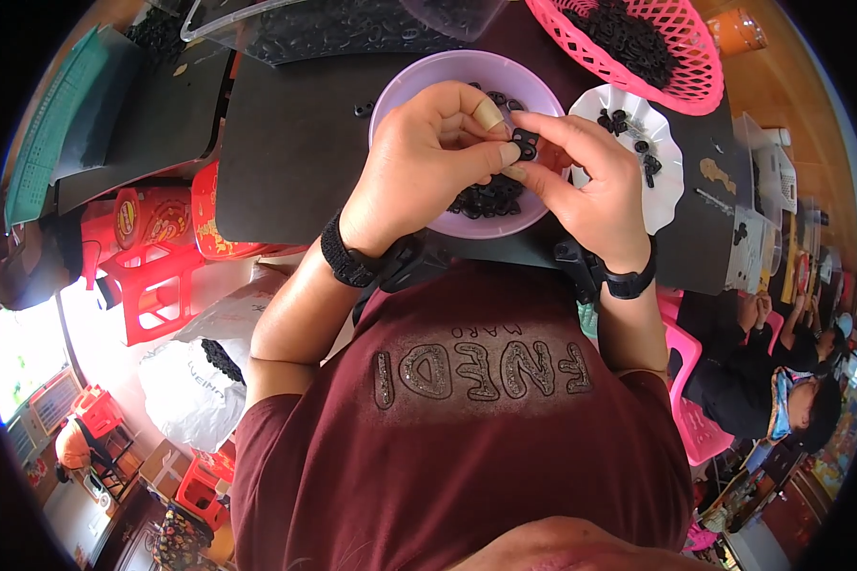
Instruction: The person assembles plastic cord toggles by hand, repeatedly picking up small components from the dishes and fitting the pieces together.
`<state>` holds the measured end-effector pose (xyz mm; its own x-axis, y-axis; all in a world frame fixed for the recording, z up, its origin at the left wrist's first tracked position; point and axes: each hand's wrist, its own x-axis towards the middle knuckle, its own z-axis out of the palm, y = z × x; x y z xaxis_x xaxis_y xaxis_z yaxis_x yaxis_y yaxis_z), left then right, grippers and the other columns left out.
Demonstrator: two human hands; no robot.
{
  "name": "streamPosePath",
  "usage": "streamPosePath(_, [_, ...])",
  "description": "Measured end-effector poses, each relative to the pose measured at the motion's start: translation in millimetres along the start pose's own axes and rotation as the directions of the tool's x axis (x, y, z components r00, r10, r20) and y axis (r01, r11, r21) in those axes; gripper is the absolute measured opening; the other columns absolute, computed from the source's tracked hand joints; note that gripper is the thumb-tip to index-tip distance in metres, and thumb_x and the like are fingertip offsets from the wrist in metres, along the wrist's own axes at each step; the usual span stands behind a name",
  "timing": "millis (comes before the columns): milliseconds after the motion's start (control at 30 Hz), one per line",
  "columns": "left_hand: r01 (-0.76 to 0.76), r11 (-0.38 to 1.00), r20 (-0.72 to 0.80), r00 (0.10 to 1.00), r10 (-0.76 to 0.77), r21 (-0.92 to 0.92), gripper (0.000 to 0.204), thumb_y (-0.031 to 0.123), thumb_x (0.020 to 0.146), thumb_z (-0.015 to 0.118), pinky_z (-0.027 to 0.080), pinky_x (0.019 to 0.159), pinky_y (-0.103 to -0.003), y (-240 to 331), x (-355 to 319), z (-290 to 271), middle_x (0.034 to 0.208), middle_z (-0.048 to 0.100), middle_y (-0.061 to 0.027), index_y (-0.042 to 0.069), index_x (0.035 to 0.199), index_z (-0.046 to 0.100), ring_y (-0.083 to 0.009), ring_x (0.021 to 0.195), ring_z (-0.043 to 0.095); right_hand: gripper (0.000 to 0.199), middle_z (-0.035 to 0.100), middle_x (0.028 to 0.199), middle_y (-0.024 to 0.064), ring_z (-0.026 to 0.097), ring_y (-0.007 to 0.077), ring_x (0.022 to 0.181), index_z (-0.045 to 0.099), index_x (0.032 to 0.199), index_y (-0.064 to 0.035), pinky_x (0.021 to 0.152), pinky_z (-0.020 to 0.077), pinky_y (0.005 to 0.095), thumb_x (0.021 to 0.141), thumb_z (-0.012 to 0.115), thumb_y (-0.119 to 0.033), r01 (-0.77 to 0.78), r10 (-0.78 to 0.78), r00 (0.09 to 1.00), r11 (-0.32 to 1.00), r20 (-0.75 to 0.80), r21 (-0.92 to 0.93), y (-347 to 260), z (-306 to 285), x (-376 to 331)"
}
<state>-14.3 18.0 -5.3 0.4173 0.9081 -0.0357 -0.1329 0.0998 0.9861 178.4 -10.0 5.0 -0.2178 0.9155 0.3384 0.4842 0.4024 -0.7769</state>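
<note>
Over a pale purple bowl, a small black plastic part with round holes is pinched between my two hands. My left hand grips it with thumb and forefinger; a tan wrapping covers one of its fingers. From the right, the thumb and fingertips of my right hand close on the same part. Similar black pieces lie in the bowl, partly hidden under my hands. Beside my right hand stands a white wavy-rimmed dish with a few small black pieces in it.
A pink woven basket full of black pieces sits at the far right. Behind the bowl is a clear bin of black parts on the dark table. Red stools stand at left; people sit at right.
</note>
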Motion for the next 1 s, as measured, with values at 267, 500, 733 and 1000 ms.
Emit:
streamPosePath(267, [0.045, 0.999, 0.017, 0.999, -0.045, 0.006, 0.020, 0.000, 0.086, 0.070, 0.050, 0.064, -0.020, 3.3, -0.2, 0.4, 0.086, 0.066, -0.0024, 0.004, 0.098, 0.056, -0.0086, 0.080, 0.065, 0.037, 0.070, 0.086, 0.0101, 0.065, 0.0201, 0.067, 0.070, 0.106, -0.0053, 0.061, 0.0526, 0.0288, 0.070, 0.078, 0.000, 0.140, -0.142, 0.989, 0.988, -0.039, -0.062, 6.7, 1.7, -4.0])
streamPosePath(500, [0.030, 1.000, 0.035, 0.999, -0.030, -0.002, 0.020, -0.001, 0.086, 0.069, 0.050, 0.064, -0.020, -2.6, -0.6, -0.4, 0.087, 0.067, -0.0030, 0.004, 0.096, 0.054, -0.0087, 0.079, 0.065, 0.032, 0.070, 0.084, 0.0098, 0.066, 0.0240, 0.068, 0.071, 0.101, -0.0062, 0.061, 0.0534, 0.0306, 0.071, 0.079, -0.003, 0.191, -0.194, 0.981, 0.974, -0.012, -0.124, 9.1, 2.1, -5.0])
streamPosePath(733, [0.041, 0.998, 0.060, 0.997, -0.037, -0.052, 0.018, 0.001, 0.089, 0.067, 0.051, 0.067, -0.021, -4.6, 1.3, -3.4, 0.088, 0.068, -0.0058, 0.001, 0.102, 0.055, -0.0094, 0.076, 0.064, 0.030, 0.068, 0.080, 0.0096, 0.064, 0.0228, 0.065, 0.071, 0.101, -0.0067, 0.060, 0.0516, 0.0302, 0.073, 0.079, -0.005, 0.133, -0.138, 0.990, 0.983, -0.028, -0.124, 5.0, 1.5, -3.9])
streamPosePath(1000, [-0.030, 0.988, 0.015, 0.999, 0.028, 0.150, 0.024, 0.010, 0.094, 0.063, 0.052, 0.071, -0.024, 12.4, 12.1, -33.9, 0.099, 0.069, -0.0095, -0.002, 0.114, 0.058, -0.0108, 0.081, 0.063, 0.033, 0.061, 0.079, -0.0039, 0.050, 0.0029, 0.068, 0.068, 0.120, -0.0085, 0.062, 0.0420, 0.0178, 0.089, 0.072, -0.018, -0.164, 0.025, 0.921, 0.929, -0.388, -0.331, 14.1, -64.6, 32.0])
